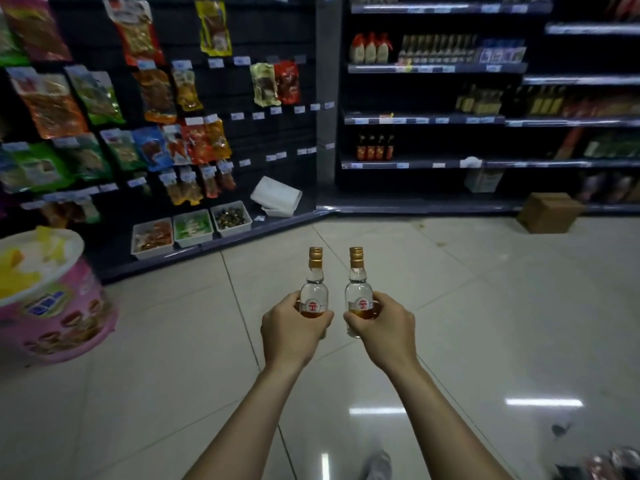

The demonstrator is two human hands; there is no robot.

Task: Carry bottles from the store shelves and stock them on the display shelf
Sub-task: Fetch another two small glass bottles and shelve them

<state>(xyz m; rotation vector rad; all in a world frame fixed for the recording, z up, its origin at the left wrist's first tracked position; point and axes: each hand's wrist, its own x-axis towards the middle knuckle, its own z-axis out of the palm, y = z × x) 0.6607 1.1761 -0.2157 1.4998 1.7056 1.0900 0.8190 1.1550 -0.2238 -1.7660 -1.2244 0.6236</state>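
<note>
Your left hand (291,329) grips one bottle (313,289), your right hand (384,325) the other bottle (358,289), upright above the floor (485,306); held low, either could slip or they could clink together.

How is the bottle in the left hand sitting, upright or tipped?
Upright. The bottle has its gold cap pointing straight up and its neck vertical, while the left hand grips its lower body.

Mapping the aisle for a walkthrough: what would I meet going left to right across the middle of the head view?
pink tub → white bins → left bottle → right bottle → cardboard box
</note>
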